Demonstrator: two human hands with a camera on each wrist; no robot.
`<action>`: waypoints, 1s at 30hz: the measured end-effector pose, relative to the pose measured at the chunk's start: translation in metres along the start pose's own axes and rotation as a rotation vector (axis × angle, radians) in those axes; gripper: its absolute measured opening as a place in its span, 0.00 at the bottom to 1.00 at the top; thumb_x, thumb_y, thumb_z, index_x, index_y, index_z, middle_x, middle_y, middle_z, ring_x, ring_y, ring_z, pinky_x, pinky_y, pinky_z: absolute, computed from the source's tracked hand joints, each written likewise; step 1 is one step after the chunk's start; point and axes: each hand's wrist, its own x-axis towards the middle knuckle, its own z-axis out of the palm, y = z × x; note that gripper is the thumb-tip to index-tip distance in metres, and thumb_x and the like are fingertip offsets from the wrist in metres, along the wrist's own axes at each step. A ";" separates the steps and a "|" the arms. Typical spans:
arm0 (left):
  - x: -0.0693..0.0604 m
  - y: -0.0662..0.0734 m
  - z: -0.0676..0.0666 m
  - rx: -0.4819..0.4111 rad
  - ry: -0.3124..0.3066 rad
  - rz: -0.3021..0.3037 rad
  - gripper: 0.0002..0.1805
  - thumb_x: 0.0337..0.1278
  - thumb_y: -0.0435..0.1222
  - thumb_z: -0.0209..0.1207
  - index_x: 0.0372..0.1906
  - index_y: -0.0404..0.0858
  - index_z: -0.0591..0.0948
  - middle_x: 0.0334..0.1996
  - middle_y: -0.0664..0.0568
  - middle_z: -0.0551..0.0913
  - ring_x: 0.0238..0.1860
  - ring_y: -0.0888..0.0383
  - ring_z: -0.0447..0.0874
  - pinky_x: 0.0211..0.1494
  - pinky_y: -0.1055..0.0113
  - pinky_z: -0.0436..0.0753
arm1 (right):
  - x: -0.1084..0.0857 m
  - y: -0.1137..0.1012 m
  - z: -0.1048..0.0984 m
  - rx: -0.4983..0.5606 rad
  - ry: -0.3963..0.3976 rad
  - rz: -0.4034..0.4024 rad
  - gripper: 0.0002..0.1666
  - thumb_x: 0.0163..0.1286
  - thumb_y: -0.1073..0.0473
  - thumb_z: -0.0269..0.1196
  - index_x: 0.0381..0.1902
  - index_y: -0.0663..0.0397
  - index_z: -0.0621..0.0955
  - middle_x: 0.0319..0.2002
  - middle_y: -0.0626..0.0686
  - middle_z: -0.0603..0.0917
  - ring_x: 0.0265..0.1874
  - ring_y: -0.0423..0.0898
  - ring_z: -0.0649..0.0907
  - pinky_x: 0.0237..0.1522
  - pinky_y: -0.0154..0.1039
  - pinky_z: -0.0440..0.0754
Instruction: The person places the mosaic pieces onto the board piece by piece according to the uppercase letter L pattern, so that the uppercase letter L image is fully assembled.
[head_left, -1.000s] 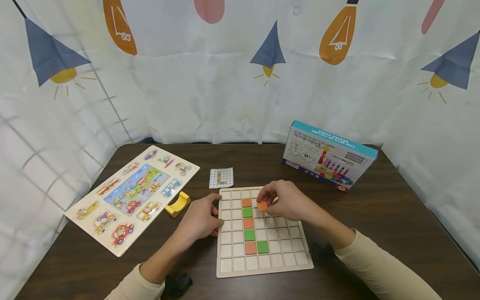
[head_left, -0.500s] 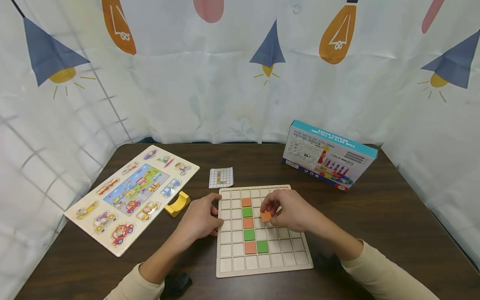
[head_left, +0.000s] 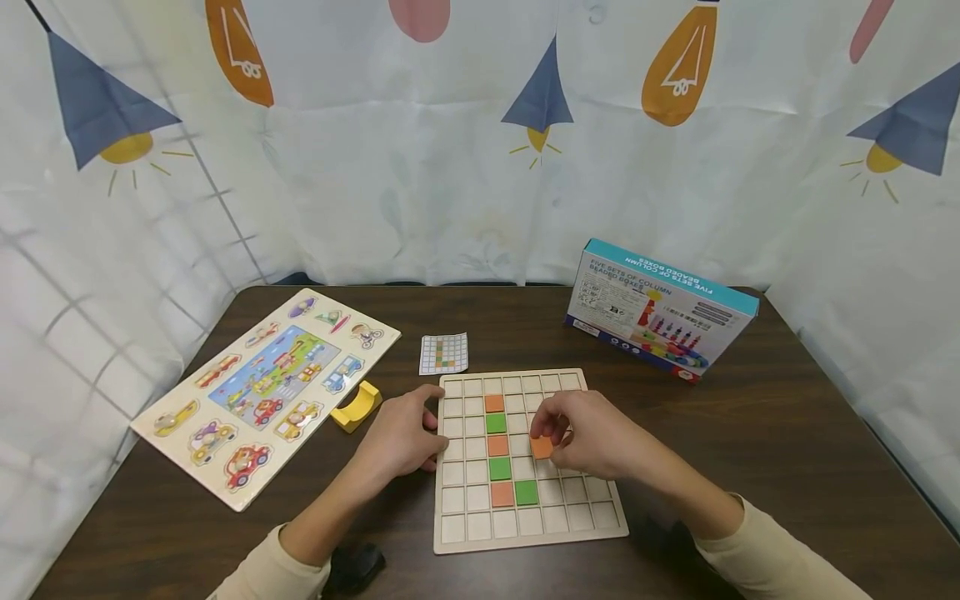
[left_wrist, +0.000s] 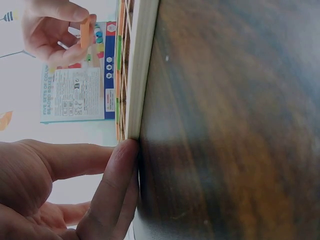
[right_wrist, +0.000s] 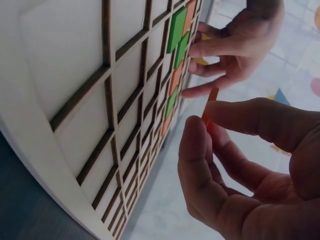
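In the head view, my right hand (head_left: 588, 429) pinches an orange square tile (head_left: 542, 447) above the wooden grid board (head_left: 453, 528). The right wrist view shows this tile (right_wrist: 211, 104) edge-on between thumb and fingertips, clear of the board's surface. A column of alternating orange tiles (head_left: 498, 446) and green tiles (head_left: 499, 468) lies in the board's cells, and one more green tile (head_left: 527, 492) sits right of the column's lowest tile. My left hand (head_left: 401, 437) touches the board's left edge with spread fingers; in the left wrist view, fingertips (left_wrist: 125, 150) rest against that edge.
A small pattern card (head_left: 443, 354) lies behind the board. To the left is a picture puzzle board (head_left: 247, 342), with a yellow curved block (head_left: 356, 407) beside it. A cardboard box (head_left: 656, 312) stands at the back right. A dark object (head_left: 356, 568) lies near the left sleeve.
My right hand, holding the orange tile, has moved nearer to me and slightly right over the board. The left hand and the tiles on the board stay in place.
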 end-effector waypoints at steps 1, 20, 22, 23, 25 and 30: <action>0.000 0.000 0.000 -0.001 0.000 0.000 0.37 0.51 0.26 0.71 0.70 0.34 0.74 0.34 0.46 0.79 0.16 0.58 0.83 0.20 0.66 0.86 | -0.001 0.000 0.000 -0.002 -0.002 0.001 0.16 0.53 0.71 0.73 0.37 0.49 0.85 0.32 0.45 0.83 0.33 0.43 0.81 0.35 0.33 0.84; 0.000 0.001 0.000 -0.009 -0.005 -0.003 0.38 0.51 0.26 0.71 0.70 0.34 0.74 0.35 0.45 0.80 0.16 0.58 0.84 0.20 0.66 0.86 | -0.012 0.000 0.003 -0.035 -0.074 -0.025 0.18 0.50 0.72 0.74 0.34 0.48 0.83 0.31 0.44 0.81 0.32 0.43 0.79 0.33 0.33 0.80; 0.000 0.001 0.000 -0.012 -0.005 0.002 0.38 0.50 0.25 0.71 0.70 0.34 0.74 0.35 0.45 0.80 0.16 0.58 0.84 0.20 0.66 0.86 | -0.013 0.001 0.003 -0.045 -0.078 -0.031 0.18 0.48 0.72 0.75 0.34 0.48 0.83 0.30 0.44 0.81 0.32 0.42 0.79 0.33 0.33 0.80; 0.000 0.001 0.000 -0.013 -0.004 0.005 0.38 0.50 0.25 0.71 0.70 0.34 0.74 0.35 0.45 0.80 0.16 0.58 0.84 0.20 0.66 0.86 | -0.013 0.000 0.003 -0.045 -0.080 -0.032 0.18 0.48 0.72 0.75 0.34 0.48 0.83 0.30 0.44 0.80 0.32 0.42 0.78 0.33 0.33 0.80; 0.000 0.000 0.000 -0.014 -0.001 0.012 0.38 0.50 0.25 0.71 0.70 0.33 0.74 0.34 0.45 0.80 0.16 0.58 0.84 0.20 0.66 0.86 | -0.013 0.000 0.004 -0.052 -0.085 -0.037 0.18 0.49 0.72 0.75 0.33 0.48 0.83 0.30 0.44 0.80 0.31 0.41 0.78 0.33 0.33 0.80; -0.001 -0.001 0.000 -0.018 0.004 0.015 0.37 0.50 0.25 0.70 0.70 0.33 0.74 0.34 0.45 0.80 0.16 0.58 0.84 0.20 0.66 0.86 | -0.011 0.001 0.007 -0.057 -0.107 -0.051 0.17 0.50 0.72 0.76 0.31 0.47 0.83 0.30 0.44 0.80 0.30 0.40 0.78 0.33 0.32 0.79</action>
